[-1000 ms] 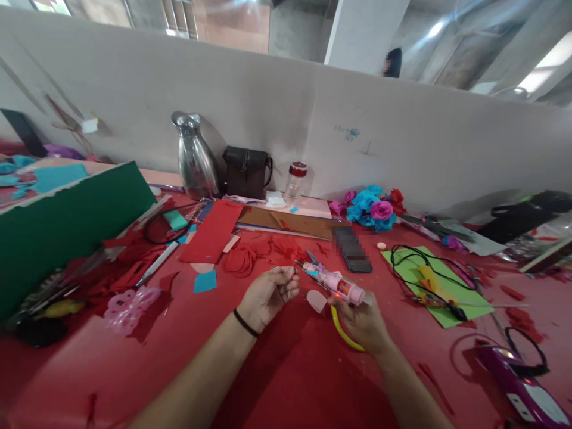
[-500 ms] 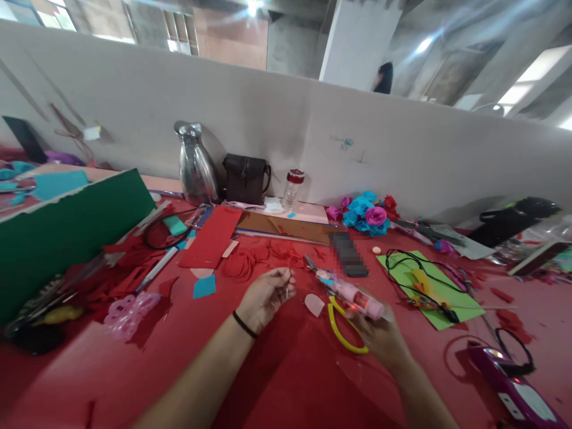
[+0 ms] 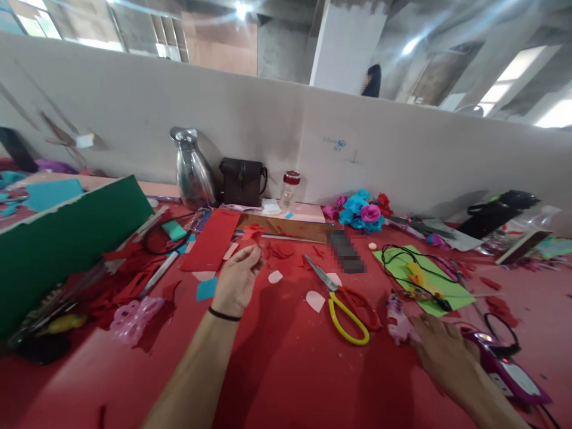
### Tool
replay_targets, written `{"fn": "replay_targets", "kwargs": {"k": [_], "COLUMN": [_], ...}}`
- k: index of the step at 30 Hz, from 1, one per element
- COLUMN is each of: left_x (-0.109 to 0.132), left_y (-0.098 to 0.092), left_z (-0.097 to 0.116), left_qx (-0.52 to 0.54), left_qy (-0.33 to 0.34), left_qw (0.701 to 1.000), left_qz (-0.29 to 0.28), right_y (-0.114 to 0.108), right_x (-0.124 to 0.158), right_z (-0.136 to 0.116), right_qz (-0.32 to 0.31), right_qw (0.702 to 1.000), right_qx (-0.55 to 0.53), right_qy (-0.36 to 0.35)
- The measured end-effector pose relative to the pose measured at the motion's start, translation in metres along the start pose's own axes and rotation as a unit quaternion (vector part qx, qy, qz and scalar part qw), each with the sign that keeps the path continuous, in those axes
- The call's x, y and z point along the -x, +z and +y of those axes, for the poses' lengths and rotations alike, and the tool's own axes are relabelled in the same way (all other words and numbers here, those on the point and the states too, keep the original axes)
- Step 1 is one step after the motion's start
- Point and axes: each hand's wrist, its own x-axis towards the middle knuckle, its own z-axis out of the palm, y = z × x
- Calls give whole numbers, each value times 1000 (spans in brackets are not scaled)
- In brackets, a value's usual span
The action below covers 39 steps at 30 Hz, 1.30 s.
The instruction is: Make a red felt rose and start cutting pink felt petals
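My left hand (image 3: 236, 280) is raised over the red table top (image 3: 286, 369), fingers pinched on a small red paper flower (image 3: 252, 233). My right hand (image 3: 442, 351) rests low at the right with its fingers loosely apart. Its fingertips are right beside a pink glue gun (image 3: 397, 317) that sits on the table. Yellow-and-red-handled scissors (image 3: 346, 304) lie between my hands, with pale petal cut-outs (image 3: 315, 301) beside them.
A green sheet (image 3: 440, 295) with a black cable lies at the right, a purple device (image 3: 509, 369) near my right wrist. A metal jug (image 3: 192, 170), brown bag (image 3: 241, 182), jar (image 3: 289, 187) and paper flowers (image 3: 361, 210) line the wall. A green board (image 3: 67, 232) stands left.
My right hand moved right and down and let go of the pink glue gun, now on the table. My left hand moved forward, and a red paper flower now shows in its pinch.
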Motion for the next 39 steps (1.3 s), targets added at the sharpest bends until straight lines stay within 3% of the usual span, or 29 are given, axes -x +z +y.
{"fn": "replay_targets", "kwargs": {"k": [4, 7, 9, 12, 18, 25, 30, 34, 39], "left_x": [-9, -11, -12, -13, -11, -5, -4, -6, -1], "left_y": [-7, -10, -11, -12, -11, -8, -4, -5, -2], "left_z": [11, 7, 3, -1, -4, -11, -14, -13, -17], "left_qx": [14, -1, -13, -14, -13, -58, -59, -36, -3], "left_qy": [22, 23, 8, -38, -71, -45, -48, -68, -129], "left_qw": [998, 998, 999, 999, 997, 997, 997, 997, 991], "left_qz": [56, 50, 30, 10, -7, -11, -17, -2, -19], "right_y": [-46, -70, -70, -55, -30, -35, -34, -30, -33], "right_x": [-42, -85, -110, -136, -144, -137, -148, -150, -134], "right_z": [-78, -153, -192, -223, -227, -211, -228, -231, -212], "right_qz": [72, -25, -87, -93, -89, -73, -56, -42, -33], "right_qw": [990, 967, 957, 962, 960, 926, 897, 856, 756], "right_qx": [-96, -202, -229, -232, -262, -370, -438, -516, -649], "right_qy": [-74, -151, -157, -112, -45, -11, -31, 3, 70]}}
